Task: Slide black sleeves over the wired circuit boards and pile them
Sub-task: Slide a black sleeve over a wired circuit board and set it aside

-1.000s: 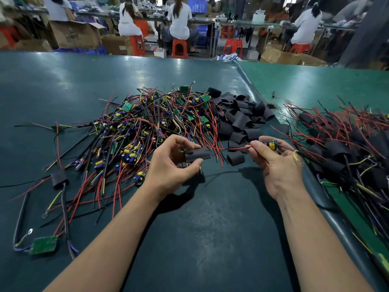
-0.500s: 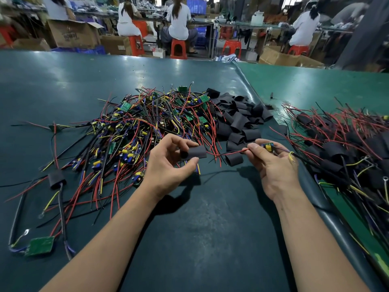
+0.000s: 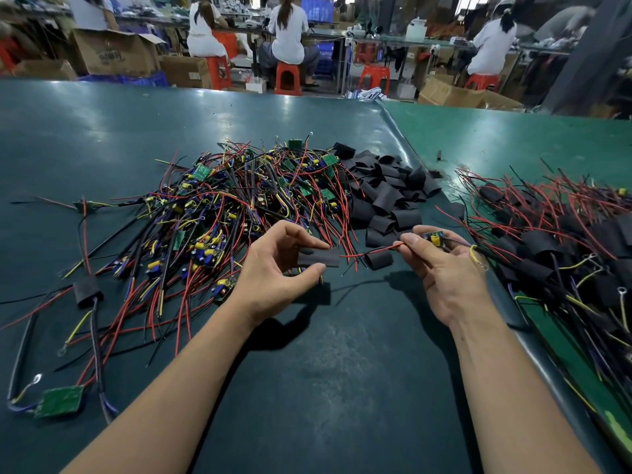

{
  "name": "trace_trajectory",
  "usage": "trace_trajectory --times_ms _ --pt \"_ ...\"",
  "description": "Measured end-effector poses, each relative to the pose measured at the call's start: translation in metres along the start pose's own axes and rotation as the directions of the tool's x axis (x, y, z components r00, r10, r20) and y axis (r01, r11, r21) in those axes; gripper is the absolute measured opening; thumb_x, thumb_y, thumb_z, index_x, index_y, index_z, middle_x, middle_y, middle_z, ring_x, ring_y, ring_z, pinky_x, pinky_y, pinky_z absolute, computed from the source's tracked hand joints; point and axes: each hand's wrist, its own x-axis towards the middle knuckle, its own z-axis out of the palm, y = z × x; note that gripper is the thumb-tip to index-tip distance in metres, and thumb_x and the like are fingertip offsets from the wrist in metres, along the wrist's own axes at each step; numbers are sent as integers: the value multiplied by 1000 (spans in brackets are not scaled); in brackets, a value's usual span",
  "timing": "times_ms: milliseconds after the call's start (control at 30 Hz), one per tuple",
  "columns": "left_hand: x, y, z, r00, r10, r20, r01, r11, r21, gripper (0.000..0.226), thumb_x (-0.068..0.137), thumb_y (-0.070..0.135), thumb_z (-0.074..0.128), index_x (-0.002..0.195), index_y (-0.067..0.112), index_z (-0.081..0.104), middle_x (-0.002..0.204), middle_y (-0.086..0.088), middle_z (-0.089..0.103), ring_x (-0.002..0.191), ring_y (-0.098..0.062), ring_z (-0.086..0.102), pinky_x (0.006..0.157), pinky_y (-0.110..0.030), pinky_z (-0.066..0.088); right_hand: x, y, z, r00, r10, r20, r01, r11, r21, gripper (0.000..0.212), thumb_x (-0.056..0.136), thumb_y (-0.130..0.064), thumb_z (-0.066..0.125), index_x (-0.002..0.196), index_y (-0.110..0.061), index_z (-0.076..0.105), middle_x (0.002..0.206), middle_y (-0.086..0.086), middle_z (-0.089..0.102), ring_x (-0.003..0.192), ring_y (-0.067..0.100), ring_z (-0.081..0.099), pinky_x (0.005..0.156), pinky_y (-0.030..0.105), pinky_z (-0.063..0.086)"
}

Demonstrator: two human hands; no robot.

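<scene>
A worker readies a black sleeve (image 3: 318, 257) and a wired circuit board (image 3: 433, 237) above a green table (image 3: 102, 131).

The left hand (image 3: 277, 271) pinches the sleeve between thumb and fingers; the right hand (image 3: 444, 271) grips the board, its red wires pointing at the sleeve. Loose sleeves (image 3: 386, 196) lie just beyond the sleeve, bare boards (image 3: 219, 213) to its left, finished ones (image 3: 561, 241) far right.

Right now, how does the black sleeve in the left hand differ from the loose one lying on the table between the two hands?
The held sleeve is pinched off the table by the left hand; the loose sleeve lies untouched on the table. The held sleeve looks pressed flat and longer; the loose sleeve shows a rounder open mouth. Both are black, and neither has a board inside.
</scene>
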Motion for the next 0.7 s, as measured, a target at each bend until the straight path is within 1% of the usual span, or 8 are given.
trace_trajectory --times_ms 100,133,233,333,433,500,633,700 --pt "-2 4 1 999 0 32 -2 999 35 30 74 3 73 97 6 53 102 -10 74 99 -21 70 82 -34 56 2 2 0 999 7 -52 -6 1000 25 17 81 14 66 83 -3 64 78 12 65 63 18 69 61 19 56" --pt "-1 5 2 999 -3 33 2 999 35 31 75 1 75 97 5 53 102 -10 75 99 -21 70 81 -32 55 3 3 0 998 9 -62 -7 999 33 17 81 14 66 82 -3 64 76 11 66 62 18 69 60 19 56" --pt "-1 4 2 999 -8 33 8 1000 16 33 77 -14 74 99 1 53 104 -14 74 99 -22 71 80 -26 54 4 5 1 996 17 -88 -12 998 57 18 81 15 67 81 -3 63 68 7 68 60 17 69 59 20 56" --pt "-1 4 2 999 -3 38 3 1000 11 33 77 -15 73 100 -2 54 106 -15 73 102 -23 71 84 -28 55 5 6 1 994 24 -104 -16 997 76 18 80 15 67 81 -3 63 68 7 68 59 17 69 58 20 56" --pt "0 3 2 999 15 39 -16 1000 21 35 75 -15 74 100 -1 56 107 -14 73 103 -22 71 85 -26 55 4 7 2 993 49 -107 -38 994 102 18 80 15 67 81 -2 62 64 5 69 57 18 69 55 19 56" --pt "1 1 3 999 29 29 -30 999 32 36 73 -15 76 101 -4 56 107 -14 73 103 -23 71 87 -28 55 3 7 4 993 49 -109 -38 994 99 18 80 15 67 80 -2 62 65 6 68 57 17 69 55 20 56" --pt "2 -3 4 996 76 -47 -72 994 79 36 72 -13 78 100 -4 57 108 -14 72 104 -24 70 93 -31 54 -4 12 13 996 69 -58 -64 995 82 15 81 14 67 79 -1 64 66 6 69 60 18 70 56 20 56" --pt "2 -3 4 991 112 -77 -102 987 126 35 72 -10 80 100 -2 59 109 -10 72 104 -20 70 93 -31 54 -8 14 19 995 97 0 -97 993 67 8 84 7 68 81 0 65 69 9 70 65 20 71 57 21 57"
